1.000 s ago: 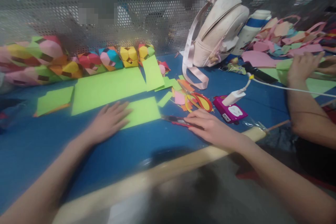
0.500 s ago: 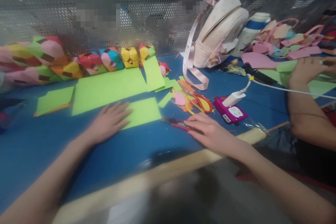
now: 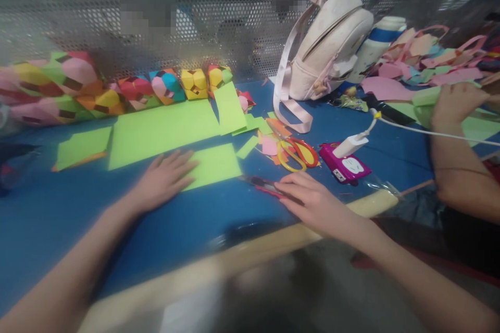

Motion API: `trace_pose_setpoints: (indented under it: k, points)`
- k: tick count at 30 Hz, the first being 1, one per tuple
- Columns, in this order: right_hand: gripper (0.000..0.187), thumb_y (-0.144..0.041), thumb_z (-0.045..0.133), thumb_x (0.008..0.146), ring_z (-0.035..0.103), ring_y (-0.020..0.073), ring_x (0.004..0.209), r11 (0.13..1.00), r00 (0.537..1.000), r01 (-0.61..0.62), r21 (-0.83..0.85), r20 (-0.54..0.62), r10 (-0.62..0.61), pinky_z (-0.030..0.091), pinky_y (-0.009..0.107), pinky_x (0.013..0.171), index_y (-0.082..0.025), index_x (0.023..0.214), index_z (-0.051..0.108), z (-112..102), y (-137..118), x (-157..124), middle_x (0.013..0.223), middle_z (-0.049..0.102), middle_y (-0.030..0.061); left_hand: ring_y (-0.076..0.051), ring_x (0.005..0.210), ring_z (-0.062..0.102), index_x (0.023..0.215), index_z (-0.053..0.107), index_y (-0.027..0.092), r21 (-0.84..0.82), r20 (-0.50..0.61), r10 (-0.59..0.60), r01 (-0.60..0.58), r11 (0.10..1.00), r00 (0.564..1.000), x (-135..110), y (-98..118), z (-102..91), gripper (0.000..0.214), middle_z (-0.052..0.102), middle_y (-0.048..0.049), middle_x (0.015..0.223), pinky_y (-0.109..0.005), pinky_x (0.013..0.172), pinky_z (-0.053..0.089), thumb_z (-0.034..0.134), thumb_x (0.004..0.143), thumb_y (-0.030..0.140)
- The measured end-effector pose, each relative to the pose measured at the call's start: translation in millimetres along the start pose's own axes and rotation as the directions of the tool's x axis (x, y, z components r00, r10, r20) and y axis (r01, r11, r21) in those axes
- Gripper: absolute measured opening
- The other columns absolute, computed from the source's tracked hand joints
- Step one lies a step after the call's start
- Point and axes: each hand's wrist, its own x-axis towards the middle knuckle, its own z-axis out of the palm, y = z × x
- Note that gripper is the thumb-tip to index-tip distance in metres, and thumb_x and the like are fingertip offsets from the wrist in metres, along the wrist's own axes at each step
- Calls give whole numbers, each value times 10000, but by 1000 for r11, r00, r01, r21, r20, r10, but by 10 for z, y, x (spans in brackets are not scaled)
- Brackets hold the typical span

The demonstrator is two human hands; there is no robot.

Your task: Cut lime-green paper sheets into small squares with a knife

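My left hand [image 3: 166, 179] lies flat with spread fingers on the left end of a small lime-green paper piece [image 3: 216, 165]. My right hand [image 3: 312, 197] is closed around a red and dark utility knife [image 3: 269, 186], whose tip points left at the paper's lower right corner. A larger lime-green sheet [image 3: 164, 130] lies just behind. Leaning over its right end is another green piece [image 3: 230, 109]. Scissors with red and yellow handles [image 3: 299, 153] rest on paper scraps [image 3: 269, 144] beyond my right hand.
Folded paper shapes [image 3: 135, 92] line the back left. A pale pink backpack [image 3: 328, 47] and a white bottle [image 3: 377, 47] stand at the back. A purple packet [image 3: 346, 164] lies under a white charger [image 3: 350, 144]. Another person's hand [image 3: 459, 101] holds green paper at right.
My hands hold nearly the same places on the table. The view has shifted slightly. At right, the other person's hand has moved a little with the green paper.
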Motion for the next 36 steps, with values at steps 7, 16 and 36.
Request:
trace_pose_setpoints:
  k: [7, 16, 36]
  points:
    - [257, -144, 504, 949, 624, 241, 987, 1000, 1000, -11, -10, -23, 11, 579, 449, 870, -138, 1128, 688, 51, -40, -13, 1023, 671, 125, -256, 1512, 182, 1487, 410, 280, -11, -12, 12, -12, 1000, 1000, -12, 3, -1, 675, 225, 11, 1622, -522, 1208, 148, 111, 977, 606]
    - [255, -147, 492, 957, 620, 234, 974, 1000, 1000, 0, -30, -20, 0, 587, 435, 842, -139, 1132, 678, 66, -71, -13, 1029, 667, 126, -248, 1514, 170, 1491, 405, 281, 0, -4, 4, -4, 1000, 1000, -1, 8, 3, 664, 216, 19, 1623, -507, 1214, 142, 115, 983, 596]
    - [219, -124, 508, 941, 622, 249, 926, 993, 996, 27, -119, -78, -37, 590, 425, 806, -87, 1075, 678, 137, -151, -56, 979, 672, 144, -239, 1516, 158, 1498, 387, 298, 2, 2, -16, 16, 1000, 1000, 6, 20, 13, 639, 203, 36, 1627, -492, 1226, 105, 142, 987, 593]
